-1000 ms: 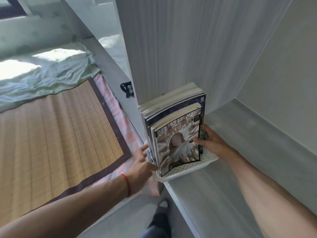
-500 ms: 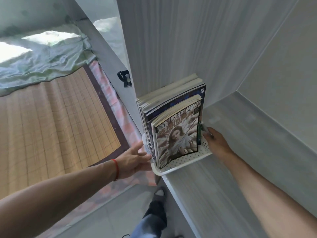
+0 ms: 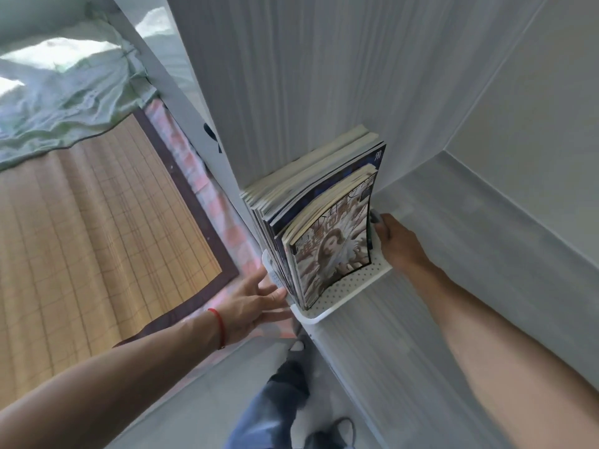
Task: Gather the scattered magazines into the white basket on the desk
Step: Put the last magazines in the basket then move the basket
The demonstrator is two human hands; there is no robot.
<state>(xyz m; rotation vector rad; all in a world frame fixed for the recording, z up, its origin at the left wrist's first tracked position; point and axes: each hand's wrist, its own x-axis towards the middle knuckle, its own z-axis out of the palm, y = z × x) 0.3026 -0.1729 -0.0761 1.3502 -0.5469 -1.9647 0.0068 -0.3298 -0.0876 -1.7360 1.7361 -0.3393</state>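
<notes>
Several magazines (image 3: pixel 327 247) stand upright in a white perforated basket (image 3: pixel 343 293) at the left end of the grey desk (image 3: pixel 421 335), against a tall side panel. The front cover shows a figure in brown and white. My left hand (image 3: pixel 256 303), with a red string on the wrist, lies flat against the basket's left corner, fingers spread. My right hand (image 3: pixel 398 241) rests at the basket's right side, fingertips touching the edge of the magazines; whether it grips the rim is hidden.
A bed with a bamboo mat (image 3: pixel 81 238) and a pale green blanket (image 3: pixel 64 102) lies to the left, below desk level. The tall panel (image 3: pixel 291 76) and the wall (image 3: pixel 534 124) close in the desk's back. My legs and shoes (image 3: pixel 282 400) stand on the grey floor.
My left hand slid from the magazines' left edge down to the basket's corner. My right hand moved off the front cover to the basket's right side. The view shifted a little.
</notes>
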